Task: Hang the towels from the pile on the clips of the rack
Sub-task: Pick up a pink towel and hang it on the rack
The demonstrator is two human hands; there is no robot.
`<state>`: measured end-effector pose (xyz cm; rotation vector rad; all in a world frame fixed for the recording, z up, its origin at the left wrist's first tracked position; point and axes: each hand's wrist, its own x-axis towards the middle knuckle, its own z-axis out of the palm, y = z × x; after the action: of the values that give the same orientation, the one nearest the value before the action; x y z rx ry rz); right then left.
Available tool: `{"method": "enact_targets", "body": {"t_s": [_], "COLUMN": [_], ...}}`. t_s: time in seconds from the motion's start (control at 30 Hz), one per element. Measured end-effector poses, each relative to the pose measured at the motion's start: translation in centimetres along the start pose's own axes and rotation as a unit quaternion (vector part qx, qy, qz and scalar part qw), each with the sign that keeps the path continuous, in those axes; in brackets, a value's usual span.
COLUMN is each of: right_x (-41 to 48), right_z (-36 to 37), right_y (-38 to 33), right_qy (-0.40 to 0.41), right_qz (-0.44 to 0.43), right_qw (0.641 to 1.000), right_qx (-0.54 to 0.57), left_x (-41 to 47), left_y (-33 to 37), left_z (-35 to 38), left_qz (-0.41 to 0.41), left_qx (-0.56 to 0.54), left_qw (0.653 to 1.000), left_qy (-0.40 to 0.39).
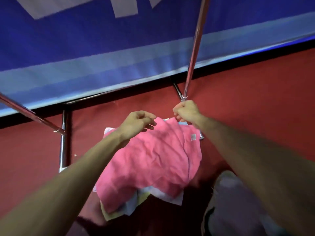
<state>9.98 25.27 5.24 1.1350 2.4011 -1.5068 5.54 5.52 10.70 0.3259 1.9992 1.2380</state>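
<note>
Gripping the pink towel [150,159] by its one-o'clock corner, the right hand [186,111] is fisted, while the half-curled left hand [138,122] sits at its eleven-o'clock edge, hold unclear.

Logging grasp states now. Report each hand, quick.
Left hand: fingers pinch the top edge of the pink towel.
Right hand: closed on a corner of the pink towel, just below the rack pole.

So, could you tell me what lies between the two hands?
The top edge of the pink towel spans the gap between the left hand and the right hand, with red surface behind it, seen in the head view.
</note>
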Motion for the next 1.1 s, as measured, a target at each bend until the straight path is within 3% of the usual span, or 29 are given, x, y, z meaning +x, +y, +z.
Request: {"method": "enact_targets", "body": {"t_s": [0.17, 0.33, 0.6, 0.77, 1.1], "right_x": [3.0, 4.0, 4.1, 2.5, -5.4], "right_z": [3.6, 6.5, 8.1, 6.8, 1.5], "right_y": [7.6, 12.8, 12.8, 7.9, -4.2], "right_qy": [0.019, 0.038, 0.003, -0.054, -0.066], "right_qz": [0.088, 0.173, 0.185, 0.081, -0.127], "right_qw": [0.993, 0.983, 0.981, 0.994, 0.989], "right_qx": [-0.073, -0.057, -0.065, -0.038, 0.033], "left_x": [4.1, 6.4, 6.0, 3.9, -4.7], "left_y": [-4.2, -7.5, -8.6, -6.4, 0.6], "left_z": [3.1, 5.5, 5.0, 2.6, -3.9], "left_qz": [-0.043, -0.061, -0.074, -0.073, 0.024], "left_qx": [0.009, 0.009, 0.027, 0.054, 0.081], "left_qw": [0.999, 0.997, 0.996, 0.995, 0.996], "left_qy": [-0.032, -0.05, -0.049, -0.043, 0.0]}}
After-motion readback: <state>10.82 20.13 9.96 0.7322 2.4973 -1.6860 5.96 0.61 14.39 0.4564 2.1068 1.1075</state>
